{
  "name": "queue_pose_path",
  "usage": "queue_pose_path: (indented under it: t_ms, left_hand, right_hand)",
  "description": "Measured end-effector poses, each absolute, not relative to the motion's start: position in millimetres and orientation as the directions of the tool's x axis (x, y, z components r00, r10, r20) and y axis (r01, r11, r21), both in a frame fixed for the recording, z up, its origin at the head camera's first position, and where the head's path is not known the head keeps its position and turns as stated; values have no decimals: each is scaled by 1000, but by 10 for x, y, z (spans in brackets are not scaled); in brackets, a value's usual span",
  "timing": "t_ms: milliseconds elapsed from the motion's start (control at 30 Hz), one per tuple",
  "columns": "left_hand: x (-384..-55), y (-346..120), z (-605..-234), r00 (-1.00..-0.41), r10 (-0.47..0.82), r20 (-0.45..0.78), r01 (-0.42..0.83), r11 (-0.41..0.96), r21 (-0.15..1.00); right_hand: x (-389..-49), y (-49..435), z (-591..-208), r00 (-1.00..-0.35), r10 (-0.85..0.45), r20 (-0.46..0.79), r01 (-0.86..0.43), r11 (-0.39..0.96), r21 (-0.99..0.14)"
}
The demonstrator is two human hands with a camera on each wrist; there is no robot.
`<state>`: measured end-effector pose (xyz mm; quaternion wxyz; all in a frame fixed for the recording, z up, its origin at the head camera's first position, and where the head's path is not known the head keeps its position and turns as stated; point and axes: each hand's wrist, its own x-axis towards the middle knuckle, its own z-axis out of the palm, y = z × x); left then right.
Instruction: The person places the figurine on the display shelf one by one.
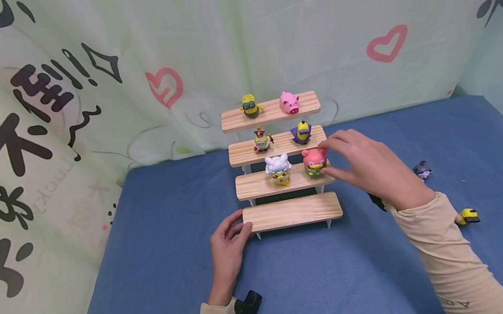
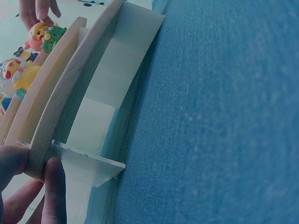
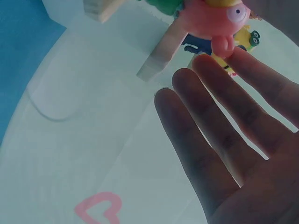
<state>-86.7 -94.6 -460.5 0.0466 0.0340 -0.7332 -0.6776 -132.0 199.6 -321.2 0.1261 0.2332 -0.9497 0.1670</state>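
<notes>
A four-step wooden display stand (image 1: pixel 292 212) carries small figurines. My left hand (image 1: pixel 229 251) pinches the left end of its lowest board, with thumb and fingers (image 2: pixel 55 191) around the edge. On the third step down, my right hand (image 1: pixel 369 167) has its thumb and index finger at a pink figurine (image 1: pixel 314 161) with a green lower part. The other fingers (image 3: pixel 187 135) of that hand stay stretched out. Left of the pink figurine stands a white-hooded yellow figurine (image 1: pixel 279 169). It also shows in the left wrist view, tilted with the stand.
Higher steps bear a green-and-yellow figurine (image 1: pixel 250 106), a pink pig (image 1: pixel 289 102), a crowned figurine (image 1: pixel 261 140) and a purple-caped one (image 1: pixel 302 132). On the blue cloth (image 1: pixel 308 283) to the right lie a grey figurine (image 1: pixel 423 170) and a yellow-and-black one (image 1: pixel 468 216). A printed curtain (image 1: pixel 300 21) hangs behind.
</notes>
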Motion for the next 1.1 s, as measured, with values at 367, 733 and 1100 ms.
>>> queue_pose_path:
  t_ms: [367, 733, 1100]
  left_hand:
    - [-869, -945, -4608, -992, -128, 21, 8, 106, 994]
    - [-866, -938, -4598, -992, -128, 9, -4, 106, 994]
    - [-862, -933, -4606, -991, -134, 14, -1, 111, 994]
  right_hand:
    - [-1286, 2145, -3240, -849, -393, 353, -491, 834, -252]
    - [-1246, 2340, -3334, -907, -333, 257, -394, 888, -239]
    - [-1227, 2537, -3482, -934, -283, 217, -333, 911, -243]
